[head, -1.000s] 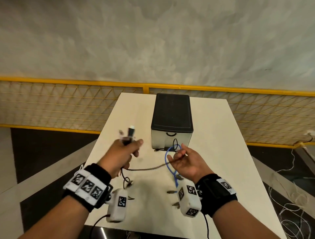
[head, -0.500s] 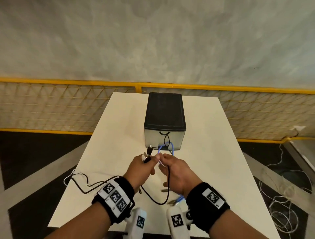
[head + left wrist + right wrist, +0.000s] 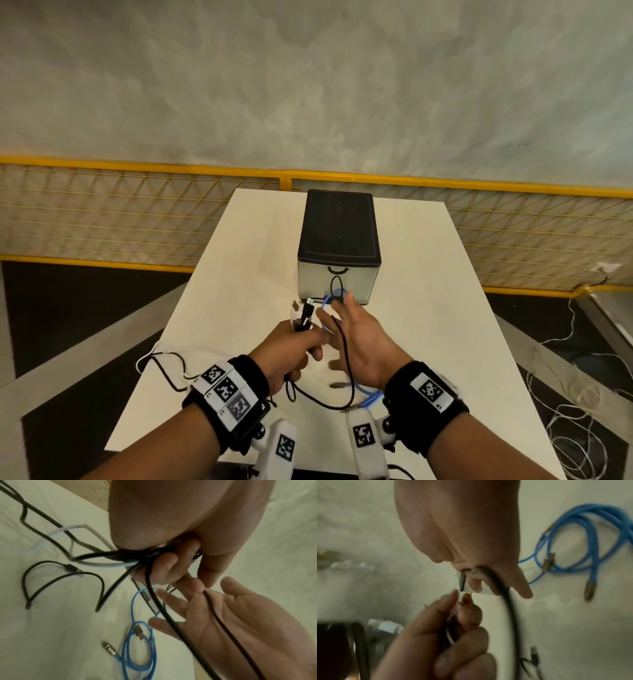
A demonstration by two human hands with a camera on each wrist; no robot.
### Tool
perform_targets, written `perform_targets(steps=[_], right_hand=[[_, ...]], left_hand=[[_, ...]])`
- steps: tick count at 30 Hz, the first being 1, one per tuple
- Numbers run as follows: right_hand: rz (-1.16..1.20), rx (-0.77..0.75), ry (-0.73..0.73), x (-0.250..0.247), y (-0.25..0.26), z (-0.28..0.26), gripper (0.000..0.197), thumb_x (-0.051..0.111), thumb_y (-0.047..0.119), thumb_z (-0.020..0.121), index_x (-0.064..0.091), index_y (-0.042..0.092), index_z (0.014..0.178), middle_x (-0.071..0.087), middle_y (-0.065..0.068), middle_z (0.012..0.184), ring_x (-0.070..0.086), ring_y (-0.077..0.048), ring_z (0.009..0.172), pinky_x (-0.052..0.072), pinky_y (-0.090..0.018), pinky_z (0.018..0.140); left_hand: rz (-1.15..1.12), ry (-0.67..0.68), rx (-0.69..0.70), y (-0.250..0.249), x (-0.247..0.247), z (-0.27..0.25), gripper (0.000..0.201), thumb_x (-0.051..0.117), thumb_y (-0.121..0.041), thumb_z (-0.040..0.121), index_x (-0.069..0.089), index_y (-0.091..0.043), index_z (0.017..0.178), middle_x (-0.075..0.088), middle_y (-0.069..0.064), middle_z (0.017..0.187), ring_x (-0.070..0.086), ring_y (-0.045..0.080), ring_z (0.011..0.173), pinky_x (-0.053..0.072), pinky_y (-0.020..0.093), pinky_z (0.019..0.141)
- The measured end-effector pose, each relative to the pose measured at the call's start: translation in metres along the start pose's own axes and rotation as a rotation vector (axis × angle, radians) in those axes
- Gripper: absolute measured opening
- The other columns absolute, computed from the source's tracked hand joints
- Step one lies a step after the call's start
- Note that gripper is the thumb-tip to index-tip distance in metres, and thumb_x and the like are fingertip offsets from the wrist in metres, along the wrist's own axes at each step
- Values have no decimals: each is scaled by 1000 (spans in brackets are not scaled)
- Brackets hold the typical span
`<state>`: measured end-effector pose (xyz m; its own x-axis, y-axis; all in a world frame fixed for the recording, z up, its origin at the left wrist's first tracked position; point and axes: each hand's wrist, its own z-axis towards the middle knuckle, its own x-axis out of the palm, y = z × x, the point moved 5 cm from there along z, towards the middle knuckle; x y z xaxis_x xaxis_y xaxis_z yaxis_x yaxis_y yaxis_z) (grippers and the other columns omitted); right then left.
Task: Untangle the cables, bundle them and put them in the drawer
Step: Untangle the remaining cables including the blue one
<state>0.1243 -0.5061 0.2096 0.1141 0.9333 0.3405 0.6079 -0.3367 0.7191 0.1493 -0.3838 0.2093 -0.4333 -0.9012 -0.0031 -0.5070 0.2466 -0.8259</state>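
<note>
My left hand (image 3: 303, 344) grips a bunch of black and white cable ends, a black plug (image 3: 308, 310) sticking up from the fist. In the left wrist view the black cables (image 3: 120, 555) and a white cable (image 3: 77, 527) run out of that left hand (image 3: 171, 566). My right hand (image 3: 352, 329) is beside it with fingers spread and straight. One black cable (image 3: 346, 366) drapes across the right hand (image 3: 231, 615) and loops down to the table. A blue cable (image 3: 369, 399) lies coiled on the table below the right hand. The drawer box (image 3: 339, 236) stands just beyond, its drawer closed.
The white table (image 3: 428, 325) ends close to my wrists at its near edge. Black and white cable slack (image 3: 164, 366) trails off the table's left side. A yellow mesh fence (image 3: 102, 212) runs behind. Loose white wire (image 3: 575, 404) lies on the floor at right.
My right hand, half a second ago closed against the left hand around the cables, has spread its fingers. The left hand keeps its grip on the cable ends.
</note>
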Motion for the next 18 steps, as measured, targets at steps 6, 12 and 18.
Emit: perform_targets(steps=[6,12,18], right_hand=[[-153,-106,69,24,-1,-3,72,28,75,88,52,27,136,57,0,140,48,-22,133,23,-40,120],[-103,-102,100,25,-9,-6,57,14,65,97,63,34,96,67,16,108,55,0,113,26,-26,111],[-117,-73,73,28,-9,-5,51,14,60,100,59,39,99,64,21,108,53,5,106,29,-22,100]], left_hand=[[-103,35,-30,5,-5,-1,20,66,-35,92,64,-15,90,67,2,72,27,9,44,20,20,42],[-56,38,-26,2,-8,-2,9,67,-23,92,62,-16,90,70,1,70,24,10,46,20,21,44],[-146,45,-3,2,-6,-6,12,64,-11,93,57,-18,87,67,6,74,24,10,45,19,22,44]])
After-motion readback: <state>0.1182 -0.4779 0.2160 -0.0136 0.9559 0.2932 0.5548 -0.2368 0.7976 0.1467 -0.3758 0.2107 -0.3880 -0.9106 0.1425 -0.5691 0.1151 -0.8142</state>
